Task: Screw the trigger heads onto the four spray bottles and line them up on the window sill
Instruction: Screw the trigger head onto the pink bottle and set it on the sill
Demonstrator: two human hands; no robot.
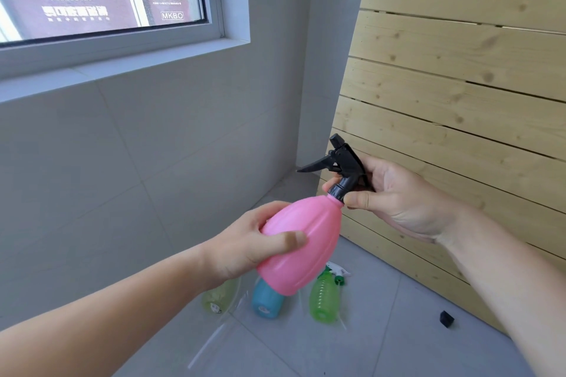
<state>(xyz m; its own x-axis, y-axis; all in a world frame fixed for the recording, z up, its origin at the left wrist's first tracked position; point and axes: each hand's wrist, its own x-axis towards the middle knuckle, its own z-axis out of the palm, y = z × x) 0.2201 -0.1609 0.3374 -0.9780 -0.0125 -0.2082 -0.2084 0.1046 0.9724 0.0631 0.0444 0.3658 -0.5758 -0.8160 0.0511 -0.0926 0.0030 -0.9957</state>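
Head view. The pink spray bottle (pixel 298 243) is held in mid-air in front of the grey tiled wall, below the level of the window sill (pixel 122 66). Its long axis is tilted, base toward lower left, neck toward upper right. The black trigger head (pixel 343 167) sits on the neck, with its lever pointing left and its nozzle up.

The left hand (pixel 248 243) comes in from lower left, forearm bare, and is closed around the lower body of the pink bottle, thumb lying across the near side. The right hand (pixel 398 196) comes in from the right, palm turned toward the camera, its thumb and fingers closed on the collar and back of the trigger head.

On the floor beneath the hands lie a blue bottle (pixel 266 303), a green bottle (pixel 324 300) and a pale yellow-green bottle (pixel 219 297), close together. A white and green trigger head (pixel 337 274) lies just beside the green bottle. A small black part (pixel 446 319) lies apart, near the wooden slat panel (pixel 459 70).
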